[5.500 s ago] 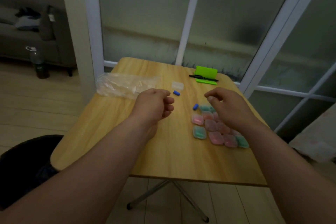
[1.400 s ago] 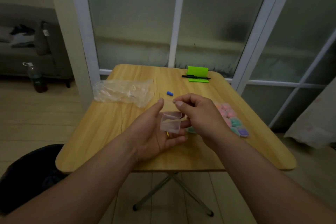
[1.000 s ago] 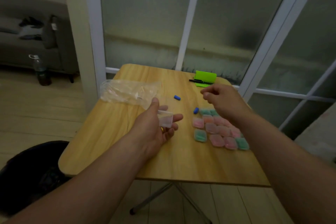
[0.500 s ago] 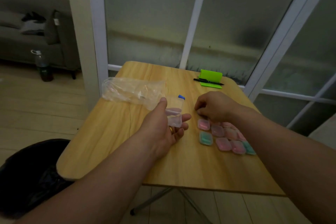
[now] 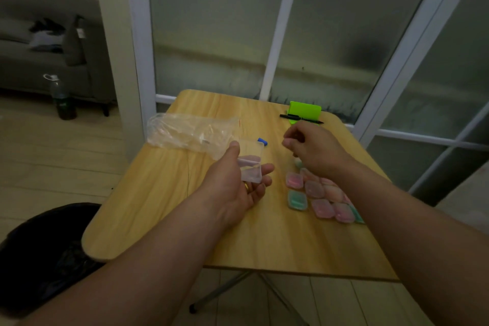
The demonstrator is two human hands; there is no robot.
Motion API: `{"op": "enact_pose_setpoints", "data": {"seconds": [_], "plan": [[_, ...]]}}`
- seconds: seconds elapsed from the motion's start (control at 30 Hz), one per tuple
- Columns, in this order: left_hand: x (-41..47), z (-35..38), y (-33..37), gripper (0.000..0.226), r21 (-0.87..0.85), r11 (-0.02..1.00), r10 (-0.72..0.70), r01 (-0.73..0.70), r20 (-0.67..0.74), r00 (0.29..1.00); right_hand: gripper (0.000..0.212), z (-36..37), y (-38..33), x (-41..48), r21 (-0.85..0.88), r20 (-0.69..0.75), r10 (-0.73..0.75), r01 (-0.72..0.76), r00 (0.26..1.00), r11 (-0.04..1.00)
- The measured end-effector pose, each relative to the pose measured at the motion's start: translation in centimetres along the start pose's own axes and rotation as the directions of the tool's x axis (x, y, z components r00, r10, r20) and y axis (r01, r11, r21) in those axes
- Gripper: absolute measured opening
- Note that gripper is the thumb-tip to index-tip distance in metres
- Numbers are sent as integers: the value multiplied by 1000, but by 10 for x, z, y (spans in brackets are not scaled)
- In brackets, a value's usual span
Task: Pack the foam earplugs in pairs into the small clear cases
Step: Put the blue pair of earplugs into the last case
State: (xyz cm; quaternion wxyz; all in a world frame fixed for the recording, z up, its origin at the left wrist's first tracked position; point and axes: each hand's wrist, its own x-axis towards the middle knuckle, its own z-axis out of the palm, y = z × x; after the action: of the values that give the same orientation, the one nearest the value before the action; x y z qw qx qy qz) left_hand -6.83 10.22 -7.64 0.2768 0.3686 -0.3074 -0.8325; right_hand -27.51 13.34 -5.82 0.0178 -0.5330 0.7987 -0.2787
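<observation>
The right hand point(image 5: 315, 152), lately down among the glossy pastel cases point(image 5: 316, 189), is rising with fingers curled, its hold indiscernible, while the left hand point(image 5: 238, 189) is gripping the hinged clear case point(image 5: 250, 167).

No readable text, seemingly.

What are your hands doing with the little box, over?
Left hand holds open clear case. Right hand pinched, contents unseen. One blue earplug loose on table behind case. Nothing seen in the way.

Dim, flat indoor light; soft blur; wide-angle edge bowing
</observation>
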Motion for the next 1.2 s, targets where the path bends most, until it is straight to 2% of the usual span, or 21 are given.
{"op": "enact_pose_setpoints", "data": {"seconds": [0.1,0.23,0.3,0.37,0.43,0.63,0.77,0.83,0.9,0.97,1.03,1.1,1.2], "plan": [[-3,1,2,60,-16,1000,-6,6,5,1000,17,-8,-15,-27,244,0,96,-93,995,965],[-7,1,1,58,-40,999,-6,7,17,1000,10,-12,-40,-68,375,26,79,-83,997,923],[-8,2,0,58,-64,998,-20,23,49,999,9,-8,-51,-78,318,-16,-5,9,1000,948],[-10,3,-1,58,-82,996,-22,28,80,997,10,-3,-61,-82,149,-39,-116,120,992,982],[-11,4,-3,54,-94,995,-15,25,97,995,14,0,-69,-84,57,-20,-186,187,982,981],[-9,0,-4,60,-43,999,-12,20,172,985,11,10,-76,-90,-22,6,-234,234,972,972],[-6,-2,-4,61,-39,999,17,-9,200,980,16,10,-72,-90,23,-5,-292,292,956,956],[-6,-3,-2,60,-43,999,15,-6,214,977,17,8,-70,-90,82,-40,-284,287,958,955],[-6,-3,0,59,-51,999,14,-4,209,978,17,2,-67,-88,137,-149,-261,281,954,950],[-7,-1,2,58,-73,997,30,-19,157,987,16,-5,-60,-80,213,-276,-197,259,941,942],[-5,-1,3,56,-104,993,68,-60,76,995,14,-10,-49,-66,286,-336,-92,195,937,938],[-2,-3,5,57,-136,984,120,-118,2,993,13,-7,-35,-47,293,-306,-8,103,952,951],[0,-8,9,58,-158,972,167,-176,-67,984,13,4,-14,-15,173,-213,7,30,977,984]]}}
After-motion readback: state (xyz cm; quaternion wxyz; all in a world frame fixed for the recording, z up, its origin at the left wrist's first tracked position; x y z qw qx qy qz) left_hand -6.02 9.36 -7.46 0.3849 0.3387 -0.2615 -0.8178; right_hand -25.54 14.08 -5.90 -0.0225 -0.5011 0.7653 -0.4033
